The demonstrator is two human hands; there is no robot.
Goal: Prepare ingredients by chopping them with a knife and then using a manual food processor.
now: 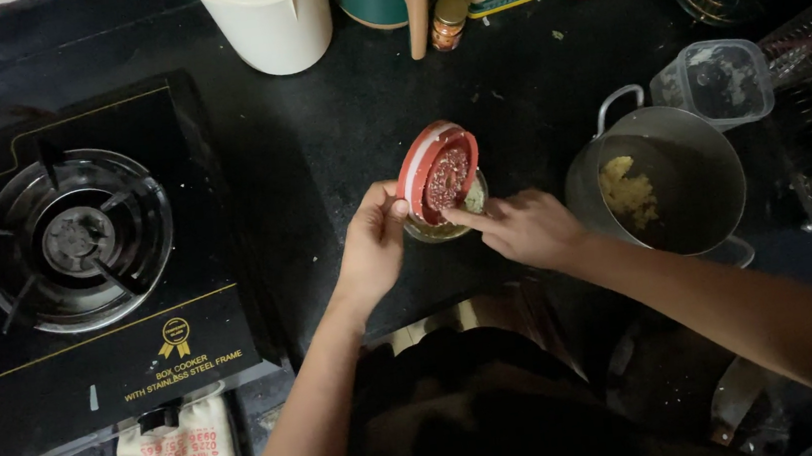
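Red lid (438,176) tipped on edge over a small glass bowl (446,222), one finger scraping its inside.

Left hand (373,247) pinches the lid's rim, its grip closed on it; right hand (527,227) holds nothing, forefinger pressed to the lid's crusted underside. Much residue seemingly remains to clear. Right of the grip stands a steel pot (668,180) with yellow mash; far left, a gas stove (76,243). Behind, a cream bucket (268,16). Nothing on the dark desk (315,127) blocks either hand.

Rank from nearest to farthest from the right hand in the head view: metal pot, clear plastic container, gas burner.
From the right hand:
1. Metal pot, just to its right.
2. Clear plastic container, beyond the pot, upper right.
3. Gas burner, far left on the stove.
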